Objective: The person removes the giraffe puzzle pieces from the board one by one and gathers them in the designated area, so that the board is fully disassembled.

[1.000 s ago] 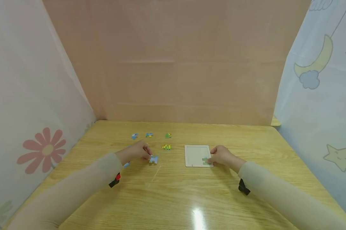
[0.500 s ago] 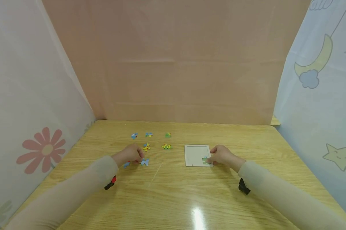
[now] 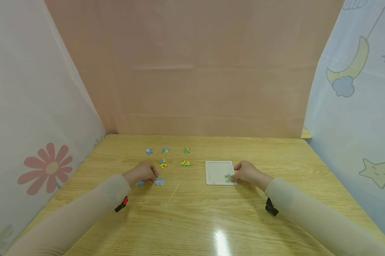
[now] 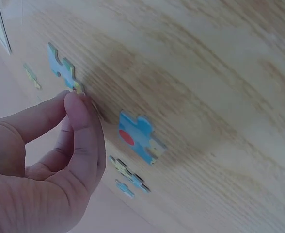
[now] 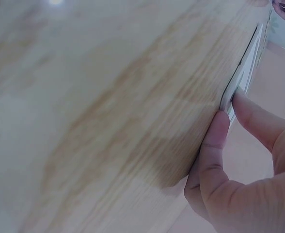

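My left hand [image 3: 143,171] pinches a light blue jigsaw piece [image 3: 160,181] between thumb and fingertips, low over the table. In the left wrist view this piece [image 4: 60,68] stands tilted, one end at the fingertips. Another blue jigsaw piece with a red spot [image 4: 136,136] lies beside that hand. My right hand [image 3: 248,173] grips the right edge of a square white puzzle tray [image 3: 216,172], thumb on top and fingers at the outer side. A green jigsaw piece [image 3: 227,178] sits in the tray's near right corner, partly covered by the thumb.
Behind the left hand lie a yellow piece [image 3: 162,164] and a yellow-green piece [image 3: 185,163]. Farther back are two blue pieces, one of them at the left [image 3: 149,151], and a green piece [image 3: 187,150]. A tan panel [image 3: 192,71] closes off the table's far side.
My left hand has moved left and slightly nearer with the light blue jigsaw piece, uncovering the yellow piece behind it. The piece now lies at a different tilt. My right hand keeps its place.
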The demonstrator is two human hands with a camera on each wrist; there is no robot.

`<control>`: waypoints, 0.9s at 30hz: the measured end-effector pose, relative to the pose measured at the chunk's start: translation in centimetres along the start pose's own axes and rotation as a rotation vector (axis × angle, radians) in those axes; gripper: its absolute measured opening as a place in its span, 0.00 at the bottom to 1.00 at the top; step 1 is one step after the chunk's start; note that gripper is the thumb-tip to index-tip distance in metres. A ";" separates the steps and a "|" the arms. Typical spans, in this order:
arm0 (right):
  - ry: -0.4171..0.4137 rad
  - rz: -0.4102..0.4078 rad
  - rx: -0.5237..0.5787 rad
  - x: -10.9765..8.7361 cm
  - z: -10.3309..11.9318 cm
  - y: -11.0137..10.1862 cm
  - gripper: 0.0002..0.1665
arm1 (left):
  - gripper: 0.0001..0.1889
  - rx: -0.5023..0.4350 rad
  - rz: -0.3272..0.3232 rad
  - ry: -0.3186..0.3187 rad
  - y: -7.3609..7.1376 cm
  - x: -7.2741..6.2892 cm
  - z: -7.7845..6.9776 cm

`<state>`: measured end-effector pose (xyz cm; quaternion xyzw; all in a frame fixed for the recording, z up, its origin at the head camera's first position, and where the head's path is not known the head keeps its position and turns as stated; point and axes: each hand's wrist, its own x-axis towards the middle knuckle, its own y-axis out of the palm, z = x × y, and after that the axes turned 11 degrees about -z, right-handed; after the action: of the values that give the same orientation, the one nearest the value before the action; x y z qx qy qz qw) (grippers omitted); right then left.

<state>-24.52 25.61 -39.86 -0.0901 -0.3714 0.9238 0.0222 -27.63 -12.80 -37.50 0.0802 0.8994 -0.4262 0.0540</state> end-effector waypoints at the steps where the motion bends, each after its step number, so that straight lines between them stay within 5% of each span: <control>1: 0.003 -0.003 -0.001 0.0 0.0 0.0 0.30 | 0.04 -0.002 -0.001 -0.005 0.0 0.0 -0.1; 14: 0.011 -0.010 -0.013 0.0 -0.1 0.2 0.29 | 0.04 -0.003 0.024 0.100 0.8 0.4 -1.3; 27: 0.001 0.008 -0.015 -0.2 0.3 -0.3 0.31 | 0.03 -0.049 0.040 0.132 2.7 0.5 -4.8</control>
<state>-24.34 25.60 -39.42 -0.0921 -0.3777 0.9212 0.0178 -27.76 -7.31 -36.59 0.1250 0.9094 -0.3968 0.0049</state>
